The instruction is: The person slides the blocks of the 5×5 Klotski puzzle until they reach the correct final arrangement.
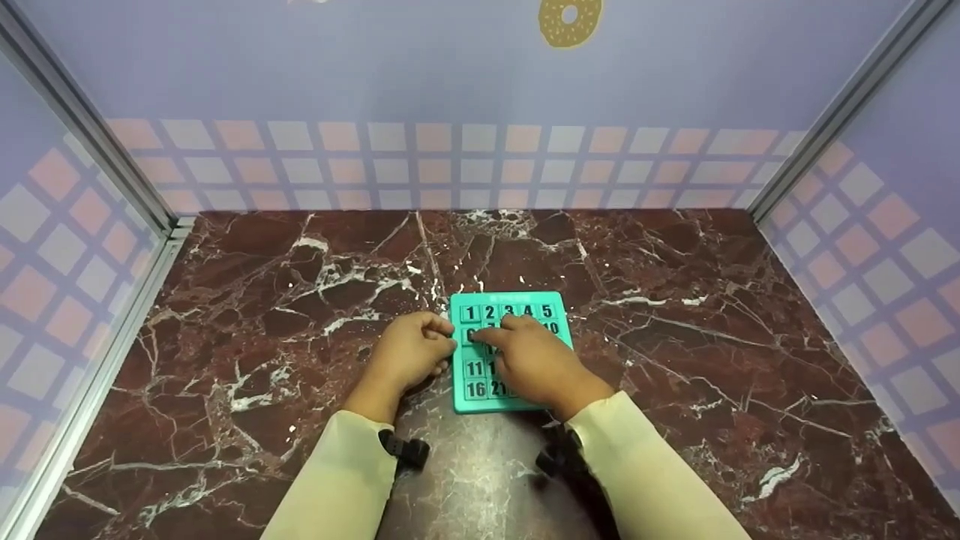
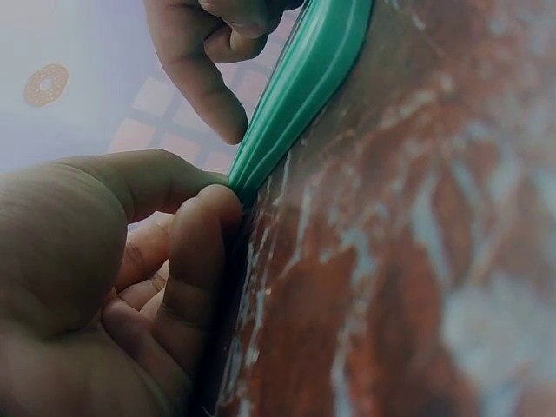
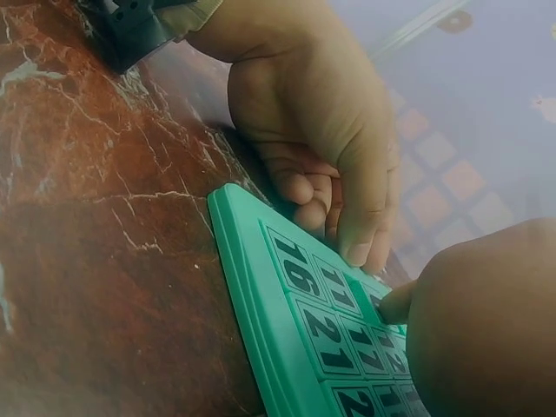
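Note:
A turquoise sliding number puzzle (image 1: pixel 506 406) with black-numbered tiles lies flat on the table; the top row reads 1 to 5. My left hand (image 1: pixel 409 351) is at its left edge, where thumb and index finger pinch the rim (image 2: pixel 304 78) in the left wrist view. Over the tiles, my right hand (image 1: pixel 536 360) reaches across from the right, its extended index finger pressing the tile beside the left edge marked 6 (image 1: pixel 471 335). Just above the 11 tile (image 1: pixel 474 368), a green gap shows. The right hand hides much of the middle and right columns.
The table (image 1: pixel 300 465) has a dark red, white-veined marble pattern. A lilac back wall (image 1: pixel 375 75) with pink and white squares and side panels enclose it. Dark straps (image 1: pixel 405 448) sit at both wrists, over pale sleeves.

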